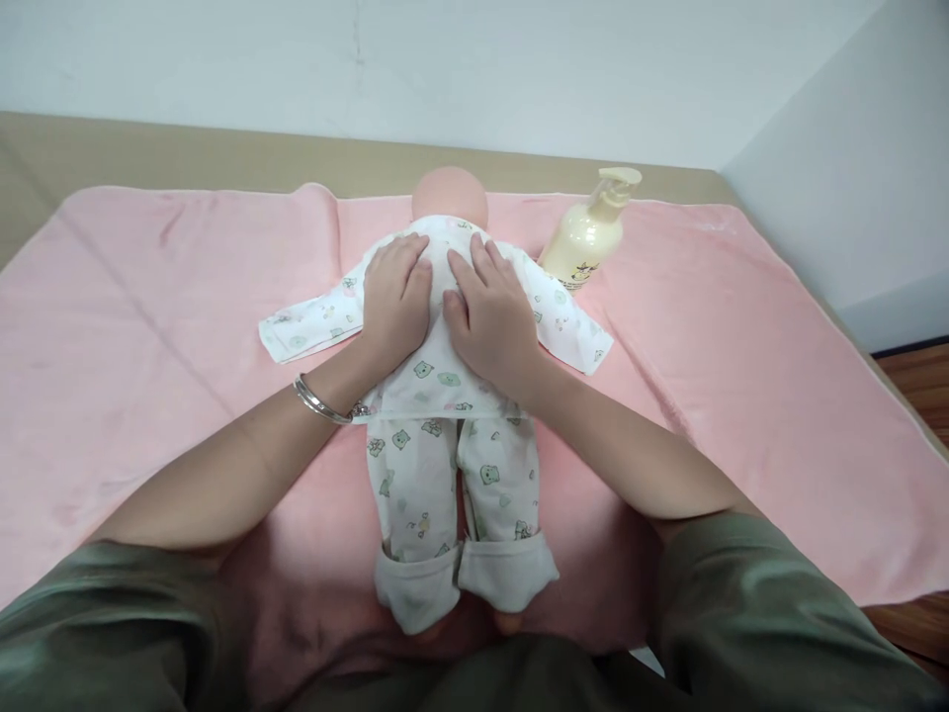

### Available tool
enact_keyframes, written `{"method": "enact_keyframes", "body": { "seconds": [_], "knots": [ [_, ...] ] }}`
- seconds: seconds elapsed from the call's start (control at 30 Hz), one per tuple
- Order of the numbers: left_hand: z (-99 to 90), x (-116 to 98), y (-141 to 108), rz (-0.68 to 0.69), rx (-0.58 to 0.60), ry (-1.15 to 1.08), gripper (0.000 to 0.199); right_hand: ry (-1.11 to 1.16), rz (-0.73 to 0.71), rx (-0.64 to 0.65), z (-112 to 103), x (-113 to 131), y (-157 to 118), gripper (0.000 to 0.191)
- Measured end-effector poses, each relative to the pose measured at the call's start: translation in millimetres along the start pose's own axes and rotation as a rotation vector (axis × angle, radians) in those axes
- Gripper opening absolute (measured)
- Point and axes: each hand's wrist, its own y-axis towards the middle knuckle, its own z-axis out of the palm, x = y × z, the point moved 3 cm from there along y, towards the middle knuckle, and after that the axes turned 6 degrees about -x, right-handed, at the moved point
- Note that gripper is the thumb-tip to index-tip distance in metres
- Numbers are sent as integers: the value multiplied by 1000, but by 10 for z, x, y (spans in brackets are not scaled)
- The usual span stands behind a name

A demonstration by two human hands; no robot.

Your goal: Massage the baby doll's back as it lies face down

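A baby doll lies with the back of its smooth head showing, its head pointing away from me. It wears a white long-sleeved top printed with small green animals and matching trousers with turned-up cuffs. Flat on the upper left of the doll's back rests my left hand, fingers stretched out; a silver bangle circles that wrist. My right hand lies open on the upper right of the back, fingers slightly spread. Neither hand grasps anything. The doll's face is hidden.
A cream pump bottle stands beyond the doll's right sleeve. Under everything spreads a pink blanket over a tan surface. White walls close off the back and right. Wood-coloured flooring shows at the right edge.
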Motion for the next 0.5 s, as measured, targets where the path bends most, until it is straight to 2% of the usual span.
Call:
{"method": "enact_keyframes", "body": {
  "seconds": [0.07, 0.2, 0.27, 0.37, 0.43, 0.5],
  "knots": [
    [-3, 0, -23, 0, -35, -20, 40, -21, -14, 7, -34, 119, -103, 56],
    [5, 16, -50, -17, -48, -77, 38, -14, -135, 59, -73, 286, -184, 56],
    [8, 25, -49, -26, -41, -95, 38, 21, -181, 107, -57, 230, -94, 54],
    [7, 21, -40, -28, -41, -97, 38, 79, -193, 163, 0, -9, 158, 54],
    [3, 0, -35, -30, -38, -91, 39, 98, -144, 160, 34, -161, 296, 57],
    [-3, -34, -31, -35, -35, -82, 40, 84, -61, 129, 46, -201, 313, 62]
  ]
}}
